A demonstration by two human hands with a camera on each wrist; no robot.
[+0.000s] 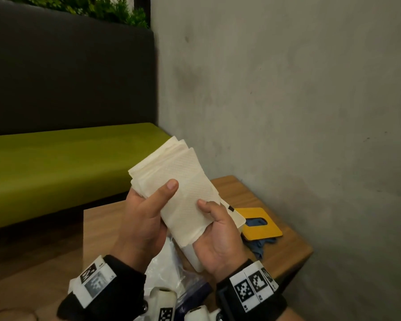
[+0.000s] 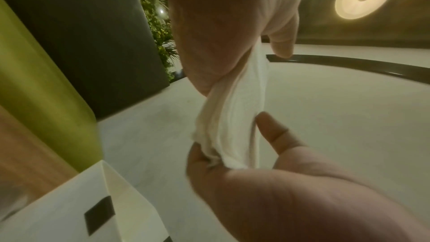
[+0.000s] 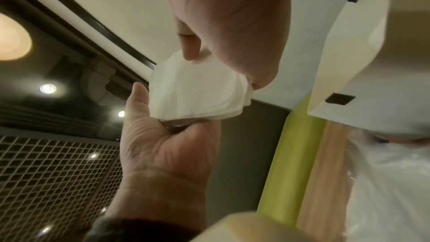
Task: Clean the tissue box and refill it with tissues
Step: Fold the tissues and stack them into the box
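Both hands hold the stack of tissues (image 1: pixel 174 181) up above the surface (image 1: pixel 97 230): the left hand (image 1: pixel 144 218) curls its fingers round the stack's left edge with the thumb across the front, and the right hand (image 1: pixel 218 237) pinches the lower right corner. Directly beneath them stands the white tissue box (image 1: pixel 235 218), its yellow lid (image 1: pixel 262 225) lying just beside it on a blue cloth (image 1: pixel 259 246), with a clear plastic bag (image 1: pixel 169 269) nearer the body. Since the sheets are already fanned and uneven at the top, I judge a loose grip could let some slide out or crumple on the box rim when lowered in.
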